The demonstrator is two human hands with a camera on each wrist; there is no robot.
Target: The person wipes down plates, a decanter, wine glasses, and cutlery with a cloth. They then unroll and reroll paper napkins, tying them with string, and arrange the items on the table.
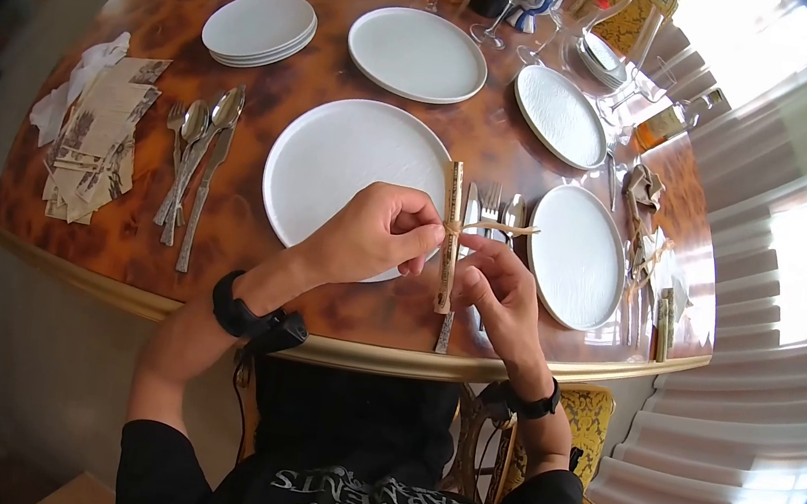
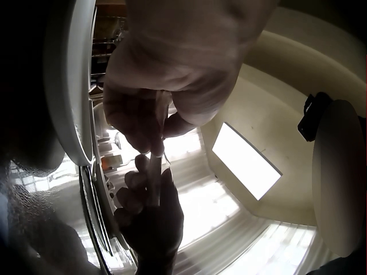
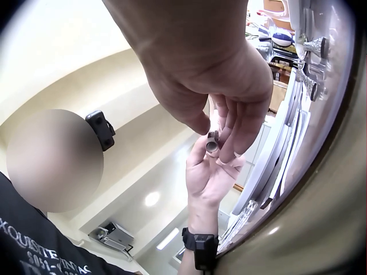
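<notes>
A slim patterned paper napkin roll (image 1: pixel 447 267) stands lengthwise between my hands, above the front edge of the large white plate (image 1: pixel 354 160). Twine (image 1: pixel 497 227) is tied round its middle, with loose tails reaching to the right. My left hand (image 1: pixel 376 229) pinches the roll at the twine between thumb and fingers. From the other side my right hand (image 1: pixel 505 290) has curled fingers at the roll just below the knot. In the right wrist view, the open end of the roll (image 3: pixel 212 146) shows between the right thumb and fingers.
Left of the plate lie spoons and forks (image 1: pixel 195 126) and loose patterned napkins (image 1: pixel 101 134). A knife and forks (image 1: pixel 490 202) lie beneath the right hand, beside another plate (image 1: pixel 576 258). Stacked plates (image 1: pixel 260 28), glasses (image 1: pixel 491 31) and a bottle (image 1: pixel 677 119) stand farther back.
</notes>
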